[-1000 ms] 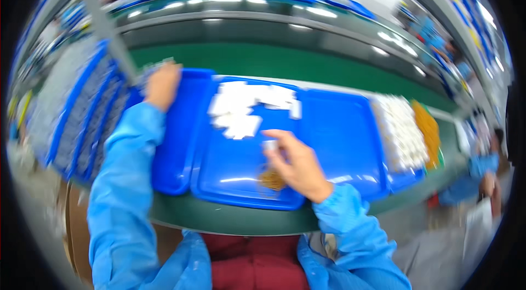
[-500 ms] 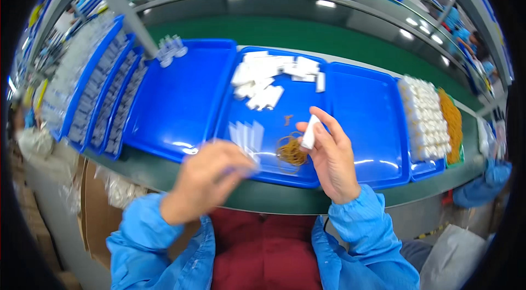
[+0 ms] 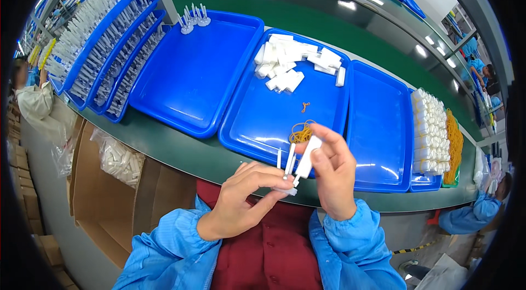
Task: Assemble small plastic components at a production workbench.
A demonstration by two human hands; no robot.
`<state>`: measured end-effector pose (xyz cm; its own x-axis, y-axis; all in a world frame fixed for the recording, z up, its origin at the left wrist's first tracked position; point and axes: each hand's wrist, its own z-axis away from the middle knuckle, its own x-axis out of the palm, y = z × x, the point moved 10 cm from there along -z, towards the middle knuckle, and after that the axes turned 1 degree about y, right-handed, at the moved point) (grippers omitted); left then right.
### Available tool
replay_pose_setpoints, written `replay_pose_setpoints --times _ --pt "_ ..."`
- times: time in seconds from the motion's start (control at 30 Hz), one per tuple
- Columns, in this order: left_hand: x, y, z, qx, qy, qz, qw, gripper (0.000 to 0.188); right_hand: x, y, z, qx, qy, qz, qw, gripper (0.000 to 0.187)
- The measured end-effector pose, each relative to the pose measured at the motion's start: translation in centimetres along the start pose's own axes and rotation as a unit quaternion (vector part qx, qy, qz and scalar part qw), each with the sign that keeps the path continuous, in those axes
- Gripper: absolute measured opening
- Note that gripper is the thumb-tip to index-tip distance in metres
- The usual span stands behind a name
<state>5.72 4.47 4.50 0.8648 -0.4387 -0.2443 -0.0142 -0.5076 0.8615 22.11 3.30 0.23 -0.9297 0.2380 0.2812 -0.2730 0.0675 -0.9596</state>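
Observation:
My left hand (image 3: 241, 198) pinches the base of a translucent white pronged plastic piece (image 3: 290, 165), its thin prongs pointing up. In my right hand (image 3: 335, 177) is a small white rectangular block (image 3: 308, 157), tilted, its lower end at one of the prongs. Whether the prong enters the block cannot be made out. Just beyond the right fingers lies a loose heap of tan rubber bands (image 3: 301, 132) in the middle blue tray (image 3: 249, 120). A single twisted rubber band (image 3: 305, 107) rests farther in, and a pile of similar white blocks (image 3: 285, 60) occupies the tray's far end.
Pronged pieces (image 3: 193, 18) stand at the far edge of the left blue tray (image 3: 192, 82). Tilted stacked trays (image 3: 109, 43) full of them rise farther left. Beyond the right blue tray (image 3: 379, 125) sit banded white bundles (image 3: 429, 131). An open cardboard box (image 3: 104, 197) is below left.
My left hand has moved right to meet my right hand, bringing the pronged piece to the white block. The white strips seen near the left hand in the tray are gone from there. The view has shifted.

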Motion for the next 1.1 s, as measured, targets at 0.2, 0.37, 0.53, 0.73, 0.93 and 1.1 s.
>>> replay_pose_setpoints --times 0.2,0.37,0.53,0.73,0.93,1.1 --pt "-1.3 0.4 0.4 0.081 0.083 -0.090 0.989 0.035 1.6 -0.1 2.2 -0.076 -0.002 -0.011 0.997 0.045" --pt "-2.3 -1.0 1.7 0.056 0.093 -0.112 0.988 0.037 1.0 -1.7 -6.9 -0.121 -0.079 0.301 0.943 0.020" --pt "-2.5 -1.8 1.6 0.033 0.091 -0.112 0.989 0.037 3.1 -0.3 -13.7 -0.373 -0.178 0.653 0.635 0.029" --pt "-3.7 -2.1 2.2 0.015 0.099 -0.128 0.987 0.040 3.5 1.6 -13.3 -0.335 -0.227 0.784 0.471 0.030" --pt "-2.5 -1.5 1.6 0.034 0.059 -0.136 0.988 0.038 0.5 0.7 -12.5 -0.337 -0.193 0.774 0.500 0.019" --pt "-2.4 -1.1 1.3 0.044 0.044 -0.150 0.987 0.037 -3.2 -1.4 -13.1 -0.291 -0.094 0.684 0.662 0.025"
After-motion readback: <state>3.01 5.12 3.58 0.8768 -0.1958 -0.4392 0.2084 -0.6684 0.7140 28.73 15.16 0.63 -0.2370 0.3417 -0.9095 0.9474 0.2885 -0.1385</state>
